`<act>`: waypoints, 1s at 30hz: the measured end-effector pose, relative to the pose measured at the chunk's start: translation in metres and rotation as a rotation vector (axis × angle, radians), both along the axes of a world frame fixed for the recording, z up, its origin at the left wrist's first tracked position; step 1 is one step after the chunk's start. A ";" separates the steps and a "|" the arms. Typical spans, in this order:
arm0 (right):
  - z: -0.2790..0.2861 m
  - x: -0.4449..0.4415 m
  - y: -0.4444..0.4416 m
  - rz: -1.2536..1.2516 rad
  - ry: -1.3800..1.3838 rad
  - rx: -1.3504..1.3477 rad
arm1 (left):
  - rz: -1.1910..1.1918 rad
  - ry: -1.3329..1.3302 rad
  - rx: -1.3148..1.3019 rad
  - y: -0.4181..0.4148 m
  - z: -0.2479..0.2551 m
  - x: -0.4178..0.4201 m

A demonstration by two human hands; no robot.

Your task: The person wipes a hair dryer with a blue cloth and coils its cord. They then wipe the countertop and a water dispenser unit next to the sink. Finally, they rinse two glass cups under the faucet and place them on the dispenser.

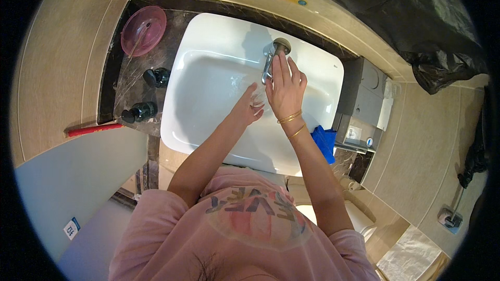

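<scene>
A white ceramic washbasin (211,132) lies before me, with a chrome faucet (282,43) at its back edge. My right hand (287,91) reaches over the faucet, fingers straight and slightly apart, fingertips touching its top. The thumb is beside the end of the chrome lever (267,72). Below and left of it, my left hand (250,107) is held over the bowl with thumb and fingers apart. Clear running water (257,96) seems to fall at its fingers, and bright ripples show in the bowl. Gold bangles (290,118) circle my right wrist.
Two dark pump bottles (158,77) and a pink plastic bowl (143,31) stand on the dark stone counter (133,82) at left. A blue cloth (325,144) hangs at the basin's right rim. A grey box (353,89) stands beyond. Black plastic sheeting (433,54) hangs at upper right.
</scene>
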State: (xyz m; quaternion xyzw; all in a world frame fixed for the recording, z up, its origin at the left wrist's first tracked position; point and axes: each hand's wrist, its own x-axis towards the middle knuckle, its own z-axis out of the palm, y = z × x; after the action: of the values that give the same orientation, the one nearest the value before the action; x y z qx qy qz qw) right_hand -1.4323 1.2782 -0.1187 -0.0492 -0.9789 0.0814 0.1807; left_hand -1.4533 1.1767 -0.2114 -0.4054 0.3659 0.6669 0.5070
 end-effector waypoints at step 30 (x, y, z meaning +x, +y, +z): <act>-0.064 0.107 -0.006 -0.356 -0.124 -0.533 | -0.105 0.039 0.452 0.024 0.011 0.059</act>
State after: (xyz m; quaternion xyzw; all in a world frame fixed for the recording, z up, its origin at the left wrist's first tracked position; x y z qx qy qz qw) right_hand -1.3256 1.2722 -0.1830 -0.2702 -0.9083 0.2989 0.1127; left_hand -1.3945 1.2007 -0.2007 -0.2487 0.2375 0.7123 0.6119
